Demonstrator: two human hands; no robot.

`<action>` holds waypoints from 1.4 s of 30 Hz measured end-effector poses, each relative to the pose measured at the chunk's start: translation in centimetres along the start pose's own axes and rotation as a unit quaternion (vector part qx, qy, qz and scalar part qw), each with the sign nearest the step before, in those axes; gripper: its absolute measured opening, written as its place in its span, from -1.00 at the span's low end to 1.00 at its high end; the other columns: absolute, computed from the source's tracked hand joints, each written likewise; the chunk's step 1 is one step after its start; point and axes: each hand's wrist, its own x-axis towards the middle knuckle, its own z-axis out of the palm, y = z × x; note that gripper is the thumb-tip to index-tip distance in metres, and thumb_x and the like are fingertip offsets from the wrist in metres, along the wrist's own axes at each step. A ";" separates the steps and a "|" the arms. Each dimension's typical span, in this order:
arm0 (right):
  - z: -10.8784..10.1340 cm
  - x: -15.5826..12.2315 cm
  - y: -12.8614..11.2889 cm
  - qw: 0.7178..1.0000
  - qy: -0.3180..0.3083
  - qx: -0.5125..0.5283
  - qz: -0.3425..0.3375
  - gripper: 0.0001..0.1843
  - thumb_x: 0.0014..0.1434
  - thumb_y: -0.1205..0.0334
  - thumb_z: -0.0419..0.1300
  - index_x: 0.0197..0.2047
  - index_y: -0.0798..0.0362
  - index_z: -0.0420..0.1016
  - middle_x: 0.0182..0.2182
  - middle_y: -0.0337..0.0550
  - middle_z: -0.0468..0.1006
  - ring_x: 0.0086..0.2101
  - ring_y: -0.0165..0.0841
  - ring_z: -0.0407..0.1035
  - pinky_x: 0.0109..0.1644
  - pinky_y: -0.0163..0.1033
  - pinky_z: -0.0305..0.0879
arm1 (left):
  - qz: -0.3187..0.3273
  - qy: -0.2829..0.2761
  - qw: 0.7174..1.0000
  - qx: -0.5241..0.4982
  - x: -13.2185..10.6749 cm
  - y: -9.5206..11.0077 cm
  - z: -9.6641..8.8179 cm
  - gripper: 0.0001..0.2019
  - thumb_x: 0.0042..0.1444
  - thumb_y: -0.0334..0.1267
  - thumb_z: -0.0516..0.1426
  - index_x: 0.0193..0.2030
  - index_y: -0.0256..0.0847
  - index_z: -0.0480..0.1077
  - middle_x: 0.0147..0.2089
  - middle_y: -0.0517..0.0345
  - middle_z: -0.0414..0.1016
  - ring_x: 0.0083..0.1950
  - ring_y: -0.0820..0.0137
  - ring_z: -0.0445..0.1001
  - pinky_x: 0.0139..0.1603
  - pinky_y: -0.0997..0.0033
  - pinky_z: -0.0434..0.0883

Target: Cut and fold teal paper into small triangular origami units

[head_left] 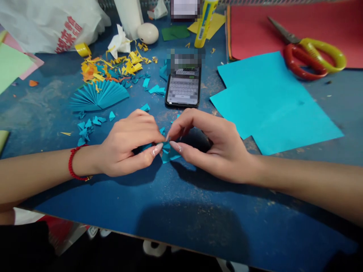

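Observation:
Between my hands is a small piece of blue paper [171, 155], partly hidden by my fingers. My left hand [132, 143], with a red braided bracelet [74, 163] at the wrist, pinches its left side between thumb and bent fingers. Thumb and forefinger of my right hand [214, 145] close on the right side of the same piece. The fingertips of both hands almost meet. Beyond my left hand lies a pleated blue paper fan [99, 96], with small blue paper scraps [85, 130] in front of it.
A lit phone [183, 88] lies just past my hands. Blue paper sheets [272, 102], red-and-yellow scissors [312, 56] and red paper [255, 30] are at the right. Yellow paper scraps [132, 64], a glue stick [204, 24] and a white plastic bag [51, 24] are farther back.

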 end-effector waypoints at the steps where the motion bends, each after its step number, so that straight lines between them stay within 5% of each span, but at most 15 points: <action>1: 0.0 0.0 0.0 1.000 -0.001 -0.002 0.003 -0.94 0.37 0.39 0.25 -0.11 0.06 0.51 -0.19 -0.18 0.65 -0.18 -0.36 0.54 -0.01 -0.19 0.58 | 0.000 0.000 1.000 0.002 0.0 0.0 0.0 -0.90 0.37 -0.38 0.12 -0.14 -0.21 0.47 -0.31 0.08 0.58 -0.29 0.28 0.53 -0.04 0.19 0.38; 12: 0.2 0.3 -0.1 1.000 0.004 0.012 0.017 -0.92 0.33 0.38 0.29 -0.17 0.04 0.49 -0.25 -0.21 0.64 -0.26 -0.37 0.50 -0.14 -0.22 0.50 | -0.018 -0.006 1.000 0.012 0.1 0.2 0.0 -0.89 0.41 -0.31 0.11 -0.14 -0.15 0.46 -0.33 0.11 0.58 -0.29 0.28 0.53 -0.10 0.17 0.37; 42: 0.0 0.1 -0.2 1.000 -0.002 0.010 0.014 -0.94 0.36 0.37 0.27 -0.14 0.01 0.52 -0.21 -0.18 0.66 -0.22 -0.34 0.54 -0.08 -0.20 0.57 | -0.013 -0.007 1.000 0.006 0.1 0.1 -0.1 -0.88 0.39 -0.31 0.10 -0.16 -0.15 0.48 -0.32 0.09 0.61 -0.29 0.28 0.55 -0.05 0.18 0.40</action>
